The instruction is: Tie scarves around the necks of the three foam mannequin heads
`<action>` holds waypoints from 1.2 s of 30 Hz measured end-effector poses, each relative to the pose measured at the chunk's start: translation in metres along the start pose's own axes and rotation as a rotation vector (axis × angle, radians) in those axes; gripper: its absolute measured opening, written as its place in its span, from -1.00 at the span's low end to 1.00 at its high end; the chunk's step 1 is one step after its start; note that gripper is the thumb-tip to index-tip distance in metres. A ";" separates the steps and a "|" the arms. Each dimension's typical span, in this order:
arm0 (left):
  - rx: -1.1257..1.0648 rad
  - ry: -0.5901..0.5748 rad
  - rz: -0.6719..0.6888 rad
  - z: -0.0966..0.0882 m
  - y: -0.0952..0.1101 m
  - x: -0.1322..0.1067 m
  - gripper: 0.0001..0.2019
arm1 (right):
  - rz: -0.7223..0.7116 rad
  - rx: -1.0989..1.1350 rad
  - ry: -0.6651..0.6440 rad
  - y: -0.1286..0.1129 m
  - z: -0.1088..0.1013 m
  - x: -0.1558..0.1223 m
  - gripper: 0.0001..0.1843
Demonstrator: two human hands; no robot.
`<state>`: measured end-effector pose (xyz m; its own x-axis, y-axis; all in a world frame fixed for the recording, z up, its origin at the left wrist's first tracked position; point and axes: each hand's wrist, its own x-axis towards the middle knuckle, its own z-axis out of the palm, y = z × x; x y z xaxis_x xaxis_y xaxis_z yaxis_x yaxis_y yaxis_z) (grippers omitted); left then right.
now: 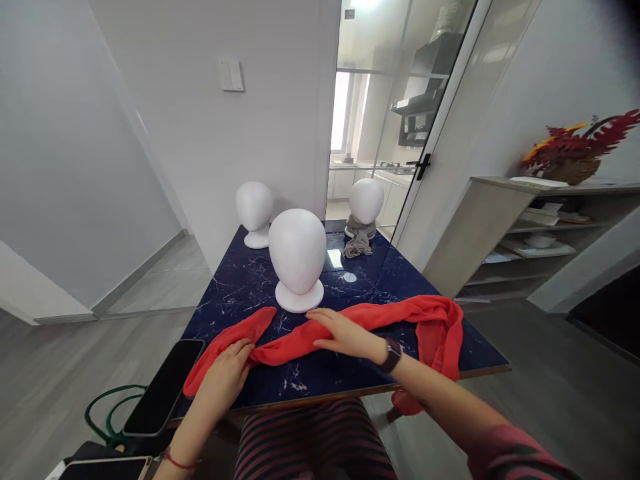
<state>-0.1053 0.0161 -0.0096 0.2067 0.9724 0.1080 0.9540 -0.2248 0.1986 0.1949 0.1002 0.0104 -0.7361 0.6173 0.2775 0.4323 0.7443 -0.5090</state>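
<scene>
A long red scarf [290, 343] lies loosely bunched across the near part of the dark blue marbled table [320, 387], its right part hanging over the front edge. My left hand [227, 373] has its fingers curled onto the scarf near the left fold; the fingertips are partly hidden. Resting over the middle of the scarf, my right hand [345, 333] has its fingers stretched out and the thumb apart. Just beyond the hands stands a white foam mannequin head [297, 257] with nothing on it.
Farther back are a bare foam head [255, 210] on the left and another foam head [367, 200] wearing a grey scarf [359, 237]. A black phone-like device [164, 387] lies at the left edge. To the right is a shelf unit [500, 213]; a glass door [385, 100] is behind.
</scene>
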 end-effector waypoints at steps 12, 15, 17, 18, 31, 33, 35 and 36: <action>-0.009 0.017 -0.246 -0.026 -0.018 -0.043 -0.49 | 0.016 0.251 -0.106 -0.009 0.035 0.026 -0.80; -0.412 -0.151 -0.095 -0.041 -0.017 -0.059 -0.55 | 0.163 0.648 -0.059 -0.001 0.007 0.020 -0.77; -0.646 -0.306 0.055 -0.052 -0.006 -0.061 -0.54 | 0.246 0.927 -0.135 0.004 -0.012 0.016 -0.72; -0.713 -0.333 0.094 -0.057 0.002 -0.057 -0.60 | 0.272 1.045 -0.185 0.005 -0.020 0.014 -0.70; -1.711 -0.929 0.326 -0.003 0.114 0.048 -0.47 | 0.276 1.164 -0.496 -0.021 -0.102 0.021 -0.70; -1.843 -0.799 0.296 -0.001 0.097 0.040 -0.56 | 0.268 1.157 -0.448 -0.009 -0.114 0.009 -0.66; -1.946 -0.562 0.270 -0.006 0.077 0.032 -0.61 | 0.295 1.164 -0.431 0.007 -0.123 -0.004 -0.65; -1.959 -0.471 0.249 -0.012 0.068 0.029 -0.62 | 0.317 1.163 -0.444 0.017 -0.125 -0.011 -0.66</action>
<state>-0.0368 0.0284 0.0184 0.6077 0.7804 0.1472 -0.5015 0.2334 0.8331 0.2751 0.1381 0.1008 -0.8919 0.4209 -0.1656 0.0786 -0.2163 -0.9732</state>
